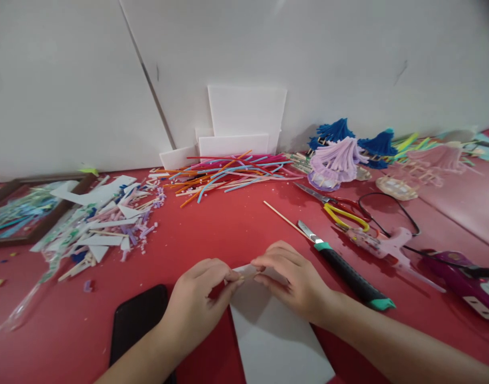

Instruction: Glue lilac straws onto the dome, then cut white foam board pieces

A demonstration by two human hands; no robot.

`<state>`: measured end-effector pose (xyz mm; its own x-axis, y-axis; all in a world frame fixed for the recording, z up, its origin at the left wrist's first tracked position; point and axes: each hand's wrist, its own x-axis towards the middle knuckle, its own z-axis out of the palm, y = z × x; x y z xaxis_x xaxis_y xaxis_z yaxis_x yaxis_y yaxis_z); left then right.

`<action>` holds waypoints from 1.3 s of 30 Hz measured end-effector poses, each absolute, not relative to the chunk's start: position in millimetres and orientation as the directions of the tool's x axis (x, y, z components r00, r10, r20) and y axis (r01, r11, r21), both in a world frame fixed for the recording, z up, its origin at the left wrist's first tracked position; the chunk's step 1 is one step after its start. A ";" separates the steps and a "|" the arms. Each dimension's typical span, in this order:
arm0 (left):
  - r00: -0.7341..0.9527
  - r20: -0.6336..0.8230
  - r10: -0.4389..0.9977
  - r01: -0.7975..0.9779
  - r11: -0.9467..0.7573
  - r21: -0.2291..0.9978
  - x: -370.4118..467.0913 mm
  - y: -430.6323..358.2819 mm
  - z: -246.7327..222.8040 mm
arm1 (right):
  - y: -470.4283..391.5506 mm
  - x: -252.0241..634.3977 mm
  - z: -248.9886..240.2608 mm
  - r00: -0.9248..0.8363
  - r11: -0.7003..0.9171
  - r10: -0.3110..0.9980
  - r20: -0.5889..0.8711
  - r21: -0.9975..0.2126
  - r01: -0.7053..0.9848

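Note:
My left hand (202, 290) pinches a small pale yellowish piece (242, 277), perhaps a bit of wooden stick, between thumb and forefinger. Close beside it, my right hand (290, 277) has its thumb and fingertips drawn together at the same spot. What the right fingertips hold is too small to make out. Under both hands lies a white board (276, 336), its far end partly covered by the fingers. A utility knife (351, 272) with a black and green handle rests just right of my right hand. A thin wooden stick (286, 218) lies beyond, its near end by the blade.
Scissors (310, 192), yellow-handled pliers (346, 216) and a pink glue gun (388, 245) lie at right. Pipe cleaners (228, 173) and white boards (246, 112) are by the wall. Scraps (108, 224) cover the left; a black phone (136, 320) lies near my left arm.

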<state>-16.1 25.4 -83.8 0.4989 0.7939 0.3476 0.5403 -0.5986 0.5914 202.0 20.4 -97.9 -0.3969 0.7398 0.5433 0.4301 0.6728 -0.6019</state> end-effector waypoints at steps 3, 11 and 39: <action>0.492 0.382 0.782 0.529 -0.617 0.583 -15.2 27.2 -83.0 | 20.6 201.8 -95.7 -0.411 0.685 0.728 0.548 -0.603 0.410; 0.471 0.444 0.762 0.621 -0.644 0.447 -16.3 24.9 -79.0 | 29.2 205.6 -100.9 -0.359 0.589 0.808 0.467 -0.642 0.491; 0.793 0.398 0.461 0.582 -0.766 -0.272 6.4 -39.3 -101.5 | 17.0 202.0 -99.9 -0.484 0.605 0.786 0.385 -0.643 0.470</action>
